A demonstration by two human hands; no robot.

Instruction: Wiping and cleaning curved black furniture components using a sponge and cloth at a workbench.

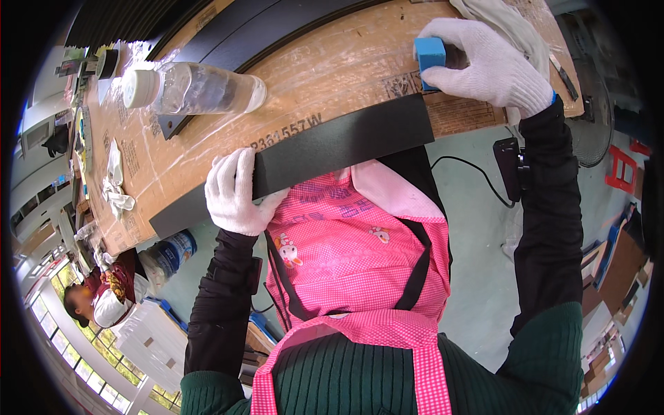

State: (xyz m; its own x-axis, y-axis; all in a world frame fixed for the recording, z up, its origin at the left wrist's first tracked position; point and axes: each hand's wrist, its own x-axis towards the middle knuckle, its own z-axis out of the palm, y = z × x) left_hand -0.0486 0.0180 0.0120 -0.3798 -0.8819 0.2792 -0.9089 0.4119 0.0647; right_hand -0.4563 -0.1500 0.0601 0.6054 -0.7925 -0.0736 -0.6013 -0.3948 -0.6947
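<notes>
A long, flat black strip (pixel 339 140) lies along the near edge of the work table, slanting from lower left to upper right. My left hand (pixel 238 195), in a white knit glove, is closed around the strip left of its middle, thumb on the near side. Just beyond the strip's right end, my gloved right hand (pixel 484 68) pinches a small blue block (pixel 430 55) between thumb and fingers. The block stands close to the cardboard-covered tabletop (pixel 325 90); I cannot tell whether it touches it.
A clear bottle with a white cap (pixel 197 88) lies at the table's far left, near dark boards (pixel 277 28). A crumpled white glove (pixel 116 183) rests at left. White cloth (pixel 508 21) and a knife (pixel 564 76) are at right. Another person (pixel 104 294) is at far left.
</notes>
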